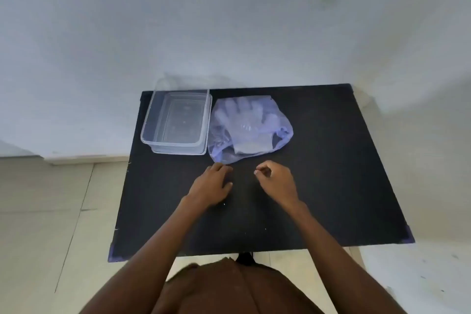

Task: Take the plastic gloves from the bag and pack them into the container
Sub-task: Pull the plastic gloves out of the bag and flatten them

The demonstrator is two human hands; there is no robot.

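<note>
- Both hands sit closest to me, over the black table (pixel 331 160), just short of the bag (pixel 251 130).
- Left hand (pixel 212 186) lies loosely spread, fingertips nearly at the bag's near edge, holding nothing as far as I can see.
- Right hand (pixel 276 181) has its fingers curled in, empty, a bit back from the bag.
- Gloves (pixel 242 120) are inside the bag, fingers pointing away from me.
- Container (pixel 175 122) sits open and empty, touching the bag's left side.
</note>
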